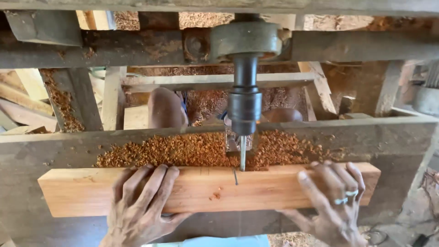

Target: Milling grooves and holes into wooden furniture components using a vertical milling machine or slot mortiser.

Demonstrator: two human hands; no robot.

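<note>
The machine frame (pixel 55 48), made of worn timber beams, spans the top of the view. Below it the table (pixel 36 155) runs the full width. A plank (pixel 91 192) of reddish wood lies flat on the table, long side across the view, directly under the spindle. The left hand (pixel 139 206) lies palm down on the plank left of centre, fingers spread over its far edge, pressing rather than gripping. The right hand (pixel 331 201) lies near the plank's right end, fingers draped over the top face, two rings on one finger. The hands are well apart, one on each side of the bit. Sawdust (pixel 183 148) is heaped on the table just behind the plank. The chuck (pixel 244 107) hangs vertically from the frame. The bit (pixel 243 153) points down, its tip at the plank's far edge.
</note>
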